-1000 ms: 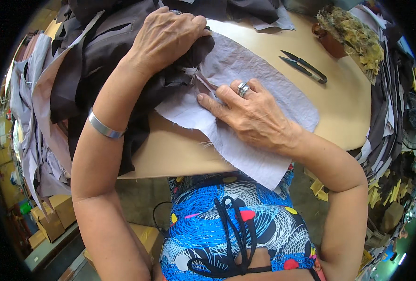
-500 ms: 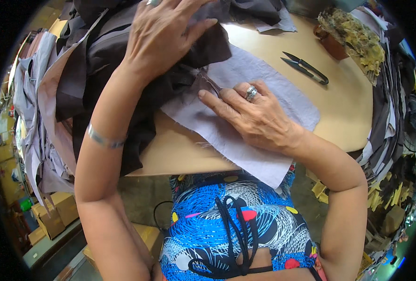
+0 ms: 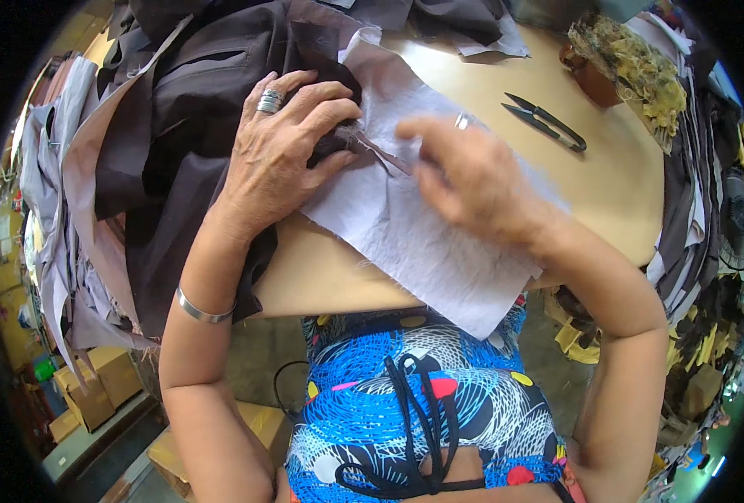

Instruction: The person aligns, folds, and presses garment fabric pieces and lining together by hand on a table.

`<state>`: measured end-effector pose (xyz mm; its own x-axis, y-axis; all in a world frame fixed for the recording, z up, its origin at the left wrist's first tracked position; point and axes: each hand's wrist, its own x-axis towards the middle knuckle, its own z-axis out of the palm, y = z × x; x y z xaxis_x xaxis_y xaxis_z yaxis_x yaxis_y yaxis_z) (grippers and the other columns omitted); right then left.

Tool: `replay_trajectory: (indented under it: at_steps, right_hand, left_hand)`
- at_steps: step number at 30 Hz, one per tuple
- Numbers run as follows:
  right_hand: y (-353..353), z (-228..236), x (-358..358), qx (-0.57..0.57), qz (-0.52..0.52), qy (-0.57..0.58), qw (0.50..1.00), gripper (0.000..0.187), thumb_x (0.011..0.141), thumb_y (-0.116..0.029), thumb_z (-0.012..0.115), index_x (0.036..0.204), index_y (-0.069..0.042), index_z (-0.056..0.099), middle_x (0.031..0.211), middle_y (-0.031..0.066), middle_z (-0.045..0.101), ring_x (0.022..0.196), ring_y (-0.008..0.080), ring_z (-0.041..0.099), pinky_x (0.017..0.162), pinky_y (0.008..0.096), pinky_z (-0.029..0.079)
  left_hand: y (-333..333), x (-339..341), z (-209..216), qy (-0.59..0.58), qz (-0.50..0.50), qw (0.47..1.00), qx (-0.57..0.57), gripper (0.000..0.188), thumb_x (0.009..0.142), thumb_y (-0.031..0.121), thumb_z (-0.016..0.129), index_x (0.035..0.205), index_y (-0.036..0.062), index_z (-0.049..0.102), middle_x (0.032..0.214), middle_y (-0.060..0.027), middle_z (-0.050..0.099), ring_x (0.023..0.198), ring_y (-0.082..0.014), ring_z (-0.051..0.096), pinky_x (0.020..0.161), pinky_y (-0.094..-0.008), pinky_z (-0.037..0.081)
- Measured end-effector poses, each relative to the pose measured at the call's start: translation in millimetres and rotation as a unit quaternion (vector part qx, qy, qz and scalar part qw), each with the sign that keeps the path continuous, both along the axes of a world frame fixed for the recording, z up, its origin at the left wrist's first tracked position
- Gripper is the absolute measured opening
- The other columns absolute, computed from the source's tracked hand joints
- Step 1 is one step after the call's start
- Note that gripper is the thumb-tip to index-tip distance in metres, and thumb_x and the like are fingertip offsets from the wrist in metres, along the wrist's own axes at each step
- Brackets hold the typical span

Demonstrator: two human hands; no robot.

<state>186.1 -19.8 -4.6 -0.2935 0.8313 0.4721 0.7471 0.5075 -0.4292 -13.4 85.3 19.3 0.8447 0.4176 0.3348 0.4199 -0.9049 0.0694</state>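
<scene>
Dark brown cloth pieces lie heaped on the left of the table, one showing a slit opening. A pale lilac cloth with frayed edges lies in the middle, its lower corner hanging past the table's front edge. My left hand, wearing rings and a bracelet, presses on the dark cloth where it meets the pale one, fingers bent and thumb apart. A narrow dark strip with loose threads runs out over the pale cloth. Just right of that strip is my right hand, smeared by motion, with nothing visible in it.
Black thread snips lie on the tan table at the right. Behind them stands a reddish-brown container topped with yellowish scraps. Cloth stacks hang at the left edge, others at the right. Cardboard boxes sit below left.
My left hand has come down and nearer onto the dark cloth. My right hand has lifted off the pale cloth, moving slightly right. More pale cloth shows at the back, the dark flap shifted left.
</scene>
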Motion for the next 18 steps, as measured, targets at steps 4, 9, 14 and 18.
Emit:
replay_trajectory:
  at_steps: [4, 9, 14, 18]
  right_hand:
    - [40.4, 12.0, 6.6, -0.001, -0.128, -0.002, 0.992, 0.048, 0.075, -0.007, 0.062, 0.12, -0.009, 0.046, 0.092, 0.0132, 0.059, 0.085, 0.0325, 0.058, 0.075, 0.0401, 0.046]
    - [57.7, 8.5, -2.8, -0.18, -0.16, 0.157, 0.958, 0.062, 0.079, -0.011, 0.063, 0.134, -0.012, 0.035, 0.102, 0.0172, 0.059, 0.085, 0.0267, 0.06, 0.078, 0.0362, 0.047]
    - [52.6, 1.5, -3.2, -0.055, -0.116, 0.195, 0.973, 0.058, 0.08, 0.005, 0.054, 0.134, -0.012, 0.037, 0.104, 0.012, 0.06, 0.087, 0.018, 0.058, 0.078, 0.03, 0.047]
    - [53.7, 4.2, -2.4, -0.104, -0.118, 0.274, 0.949, 0.057, 0.081, 0.004, 0.056, 0.133, -0.012, 0.039, 0.101, 0.0101, 0.061, 0.085, 0.0173, 0.058, 0.076, 0.0282, 0.047]
  left_hand:
    - [-2.7, 2.7, -5.4, -0.017, -0.005, 1.0, -0.004, 0.037, 0.067, 0.022, 0.075, 0.102, 0.017, 0.062, 0.119, -0.0005, 0.057, 0.121, -0.0277, 0.043, 0.105, -0.0439, 0.028]
    - [-0.6, 3.4, -12.1, -0.04, -0.015, 0.999, 0.008, 0.029, 0.069, 0.025, 0.074, 0.096, 0.021, 0.065, 0.108, 0.0035, 0.058, 0.117, -0.0243, 0.047, 0.107, -0.0456, 0.025]
    - [-0.6, -1.3, -11.1, -0.042, 0.004, 0.999, 0.007, 0.026, 0.069, 0.027, 0.074, 0.094, 0.0202, 0.066, 0.103, 0.0024, 0.058, 0.112, -0.0236, 0.049, 0.105, -0.0439, 0.027]
    - [-0.7, -1.3, -5.8, -0.017, 0.025, 1.0, 0.005, 0.03, 0.071, 0.028, 0.072, 0.096, 0.0153, 0.065, 0.107, -0.0024, 0.058, 0.113, -0.0266, 0.048, 0.105, -0.0445, 0.029]
